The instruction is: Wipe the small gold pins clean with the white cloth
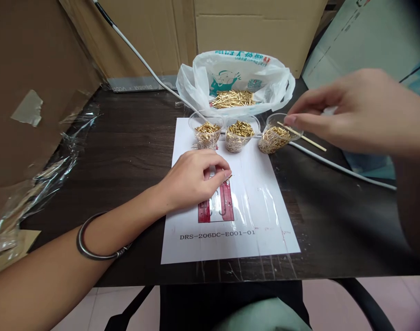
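Observation:
My left hand [196, 179] rests over a printed sheet [265, 220], thumb and forefinger pinched on a small brass pin [229, 176] above a red-and-white picture [227, 202]. At the right, my right hand [354, 110] is closed, its fingertips at the rim of a clear plastic cup [272, 141] of thin gold-coloured pins. That cup leans to one side; what the fingertips hold, if anything, is too small to make out. Two more clear cups, a middle cup [241, 138] and a left cup [206, 137], stand upright with short brass pieces inside.
Behind the cups sits an open white plastic bag [192, 87] with longer brass pins [233, 99]. A thin pale stick [313, 143] shows beside the right cup. A white cable [348, 164] crosses the dark table [134, 133]. Cardboard walls [258, 37] stand at the back and left.

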### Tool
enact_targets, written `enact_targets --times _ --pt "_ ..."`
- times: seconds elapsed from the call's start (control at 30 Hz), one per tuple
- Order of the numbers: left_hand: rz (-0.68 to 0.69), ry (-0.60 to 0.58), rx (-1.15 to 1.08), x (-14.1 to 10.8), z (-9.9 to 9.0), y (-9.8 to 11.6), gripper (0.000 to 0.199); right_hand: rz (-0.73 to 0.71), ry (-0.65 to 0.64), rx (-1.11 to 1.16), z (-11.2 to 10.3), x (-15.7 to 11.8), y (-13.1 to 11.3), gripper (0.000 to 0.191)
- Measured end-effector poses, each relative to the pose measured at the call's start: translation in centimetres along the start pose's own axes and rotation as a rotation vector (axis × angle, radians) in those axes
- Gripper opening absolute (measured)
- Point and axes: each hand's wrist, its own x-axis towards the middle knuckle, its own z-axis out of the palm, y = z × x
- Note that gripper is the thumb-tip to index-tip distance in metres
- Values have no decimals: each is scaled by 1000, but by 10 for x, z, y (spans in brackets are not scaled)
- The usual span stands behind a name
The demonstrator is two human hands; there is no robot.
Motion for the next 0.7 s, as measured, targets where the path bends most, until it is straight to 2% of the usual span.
enact_targets --times 0.03,0.1,0.17,0.27,0.4,0.6,0.7 --pt "2 -4 -6 0 2 0 15 45 -74 -77 0 8 6 16" --pt "7 -14 -23 0 4 0 15 78 -210 -180 2 20 15 36" --pt "15 -24 -68 1 5 -2 14 57 -275 -218 6 29 20 48" --pt "28 -69 -177 3 2 -6 14 20 -325 -135 12 34 22 44" --pt "2 -151 -255 6 -5 -9 17 15 -337 -85 18 32 23 45" --pt "8 -237 -245 8 -11 -9 20 -94 -258 -119 17 32 27 47" --pt "2 -267 -244 8 -14 -9 20 -26 -253 -108 14 32 26 45"
